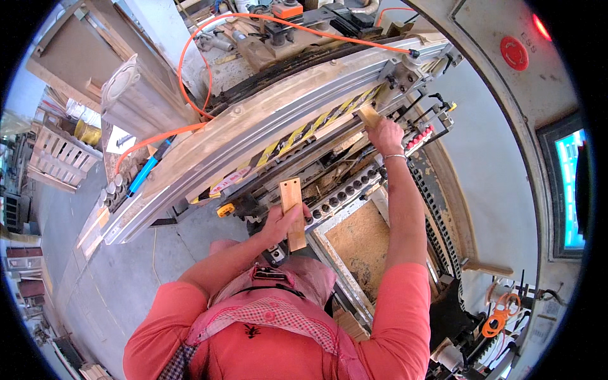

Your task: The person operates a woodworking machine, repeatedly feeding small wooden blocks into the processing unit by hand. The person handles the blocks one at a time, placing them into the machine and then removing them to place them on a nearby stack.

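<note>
In my left hand (283, 223) is a flat wooden strip (292, 201) with two small dark holes near its far end. My fingers wrap round its lower half, and it stands in front of my body, short of the machine. My right hand (384, 136) reaches to the far right of the machine bed, closed on a shorter-looking wooden piece (368, 115). Part of that piece is hidden by my fingers. It lies close to the clamp block (396, 81) at the right end of the metal rail.
A long woodworking machine with a metal rail (266, 126) crosses in front of me. An orange hose (183, 57) loops over it, near a blue air gun (147, 171). Sawdust (358, 253) lies below. At right stand a red stop button (514, 53) and a screen (570, 190).
</note>
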`<action>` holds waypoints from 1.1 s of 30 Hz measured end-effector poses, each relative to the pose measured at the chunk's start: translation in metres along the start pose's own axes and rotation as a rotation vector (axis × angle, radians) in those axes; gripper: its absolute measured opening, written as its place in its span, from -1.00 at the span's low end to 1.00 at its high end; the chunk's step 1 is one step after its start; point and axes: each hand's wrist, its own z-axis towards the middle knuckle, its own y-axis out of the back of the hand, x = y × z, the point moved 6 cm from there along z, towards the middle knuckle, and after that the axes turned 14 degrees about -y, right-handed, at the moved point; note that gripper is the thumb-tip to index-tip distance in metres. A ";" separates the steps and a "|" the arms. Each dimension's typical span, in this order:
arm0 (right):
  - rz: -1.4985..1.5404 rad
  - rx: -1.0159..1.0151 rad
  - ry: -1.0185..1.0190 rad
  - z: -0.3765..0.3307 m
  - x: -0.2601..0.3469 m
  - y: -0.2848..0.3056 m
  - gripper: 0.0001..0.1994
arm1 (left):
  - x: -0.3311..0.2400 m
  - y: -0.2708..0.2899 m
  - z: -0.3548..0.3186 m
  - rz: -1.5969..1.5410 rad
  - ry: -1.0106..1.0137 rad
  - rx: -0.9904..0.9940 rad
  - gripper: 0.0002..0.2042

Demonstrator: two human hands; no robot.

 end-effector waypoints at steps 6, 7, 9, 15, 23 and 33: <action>-0.011 0.003 -0.007 -0.001 0.001 0.001 -0.52 | 0.004 0.000 0.001 -0.024 -0.003 0.017 -0.69; -0.018 -0.003 -0.005 0.001 0.000 -0.002 -0.52 | 0.005 0.000 0.001 -0.056 0.016 0.020 -0.69; -0.053 -0.012 0.004 0.002 0.002 -0.004 -0.51 | 0.006 0.000 0.002 -0.118 0.051 0.019 -0.68; -0.065 0.028 -0.048 -0.005 0.004 0.003 -0.52 | 0.017 -0.002 0.004 -0.126 0.069 0.123 -0.69; -0.092 0.023 -0.086 0.001 0.002 -0.004 -0.52 | 0.019 0.001 0.002 -0.062 -0.024 0.255 -0.70; -0.047 0.016 -0.085 -0.001 0.002 -0.002 -0.59 | -0.016 -0.013 0.004 0.131 -0.245 0.530 -0.80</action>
